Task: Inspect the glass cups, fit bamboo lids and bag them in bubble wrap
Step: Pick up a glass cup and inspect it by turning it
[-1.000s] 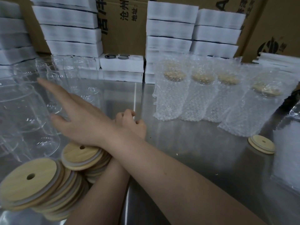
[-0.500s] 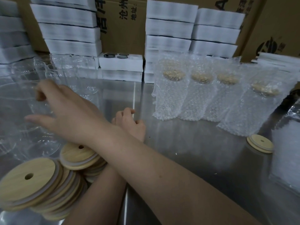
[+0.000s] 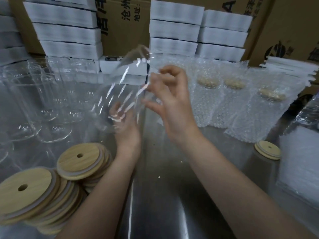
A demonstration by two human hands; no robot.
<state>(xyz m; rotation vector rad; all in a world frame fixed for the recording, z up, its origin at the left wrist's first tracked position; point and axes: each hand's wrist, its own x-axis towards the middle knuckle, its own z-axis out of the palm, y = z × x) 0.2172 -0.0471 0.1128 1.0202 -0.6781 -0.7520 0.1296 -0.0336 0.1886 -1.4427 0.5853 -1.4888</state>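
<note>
A clear glass cup [image 3: 120,87] is held tilted in the air above the middle of the steel table [image 3: 172,195]. My left hand [image 3: 126,133] holds its base from below, with the fingers showing through the glass. My right hand [image 3: 172,104] grips the cup's right side with curled fingers. Several empty glass cups [image 3: 44,100] stand at the left. Bamboo lids [image 3: 81,161] with centre holes lie piled at the lower left. Several lidded cups in bubble wrap bags [image 3: 234,104] stand at the right.
A cup with a bamboo lid [image 3: 267,150] stands at the right near a stack of flat bubble wrap bags [image 3: 302,166]. White foam boxes [image 3: 174,30] and cardboard cartons [image 3: 290,26] line the back edge.
My right hand, which reached across to the cups at the left, has brought one cup to the middle. My left hand has risen from the table to the cup's base.
</note>
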